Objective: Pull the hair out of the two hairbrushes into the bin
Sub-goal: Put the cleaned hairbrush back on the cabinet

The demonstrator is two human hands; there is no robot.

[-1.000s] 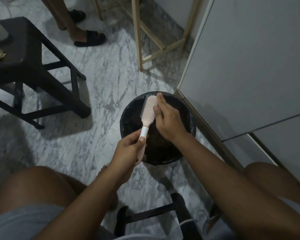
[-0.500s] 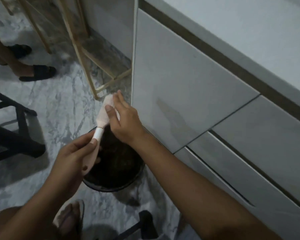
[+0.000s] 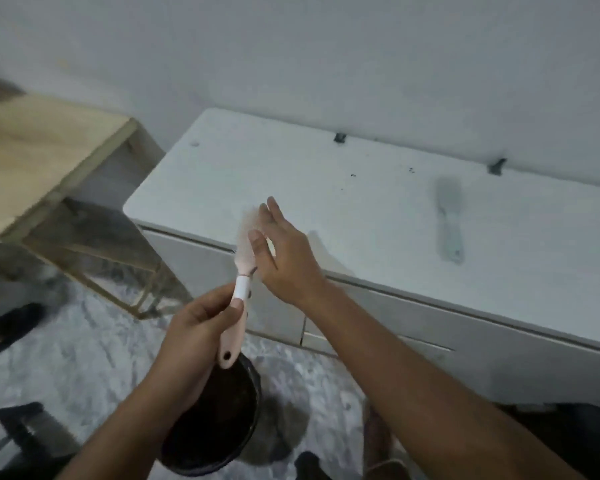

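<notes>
My left hand (image 3: pixel 201 327) grips the handle of a pink hairbrush (image 3: pixel 242 271) with a white collar, holding it upright above the black bin (image 3: pixel 219 420) on the floor. My right hand (image 3: pixel 281 251) lies against the brush head with fingers stretched out; the bristle side is blurred and partly hidden behind it. A second, pale blue-grey hairbrush (image 3: pixel 448 223) lies flat on the white cabinet top (image 3: pixel 326 188), to the right and well apart from both hands. No loose hair is discernible.
A light wooden table (image 3: pixel 45 157) stands left of the cabinet. A dark stool frame (image 3: pixel 11 431) is at the lower left, and another person's dark sandal (image 3: pixel 11 323) rests on the marble floor. My foot (image 3: pixel 378 441) is beside the bin.
The view has swung upward from the bin to the cabinet top, revealing the second brush. Both hands have risen with the pink brush, and my right fingers have straightened along its head.
</notes>
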